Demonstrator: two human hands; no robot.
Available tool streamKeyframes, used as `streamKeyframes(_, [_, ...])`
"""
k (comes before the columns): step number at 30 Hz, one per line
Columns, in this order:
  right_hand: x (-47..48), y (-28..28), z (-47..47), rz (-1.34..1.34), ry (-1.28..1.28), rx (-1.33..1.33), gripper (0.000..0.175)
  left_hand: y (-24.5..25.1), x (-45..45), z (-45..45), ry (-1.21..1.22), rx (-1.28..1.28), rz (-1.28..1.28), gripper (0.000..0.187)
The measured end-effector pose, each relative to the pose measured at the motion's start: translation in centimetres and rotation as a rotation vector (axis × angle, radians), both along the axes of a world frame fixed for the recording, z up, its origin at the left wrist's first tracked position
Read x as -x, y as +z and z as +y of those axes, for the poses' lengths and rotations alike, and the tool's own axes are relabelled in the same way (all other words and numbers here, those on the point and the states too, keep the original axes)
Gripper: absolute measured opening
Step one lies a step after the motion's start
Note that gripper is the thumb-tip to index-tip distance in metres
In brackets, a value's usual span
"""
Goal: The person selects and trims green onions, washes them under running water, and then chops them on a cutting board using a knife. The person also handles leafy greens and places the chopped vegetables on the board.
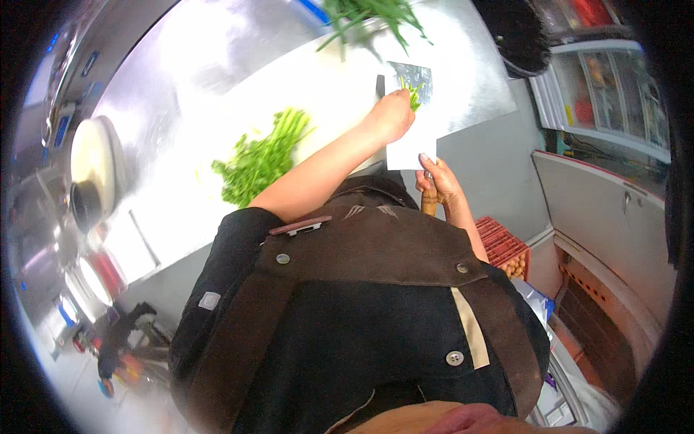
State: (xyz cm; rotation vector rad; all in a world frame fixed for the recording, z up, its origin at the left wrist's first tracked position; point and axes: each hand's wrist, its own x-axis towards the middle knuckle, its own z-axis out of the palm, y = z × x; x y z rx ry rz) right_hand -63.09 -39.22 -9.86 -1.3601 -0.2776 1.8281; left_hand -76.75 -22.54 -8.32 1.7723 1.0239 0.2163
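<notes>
My right hand (442,179) grips the wooden handle (429,200) of a cleaver near the front edge of the steel table. The cleaver's broad blade (409,154) points away from me, bright with glare. Over the blade, my left hand (398,115) is closed on a small bundle of cut green stems (414,97); its fingers are partly hidden. A leafy bunch of what looks like cilantro (260,154) lies left of my left forearm, stalks toward the white cutting board (325,89). Long thin green leaves, perhaps scallions or chives (374,19), lie at the board's far end.
Glare washes out much of the steel table (162,103). A round pale board (93,163) stands at its left, beside a dark container (85,205). A black round vessel (515,43) is at far right. Below, right, sit a red crate (499,241) and a panel (602,190).
</notes>
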Motion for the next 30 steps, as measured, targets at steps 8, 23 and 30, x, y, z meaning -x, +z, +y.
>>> streamKeyframes(8, [-12.9,5.6,0.3,-0.021,-0.16,-0.201,0.029,6.7,-13.9,2.2,-0.122,-0.521,-0.194,0.037])
streamKeyframes(23, [-41.2,6.4,25.8,-1.498,0.008,-0.021,0.026,9.6,10.4,-2.7,0.827,-0.279,-0.038,0.034])
streamKeyframes(30, [-35.0,8.9,18.8,-1.037,-0.415,-0.185,0.022,4.7,24.5,-11.4,0.714,-0.571,0.669,0.065])
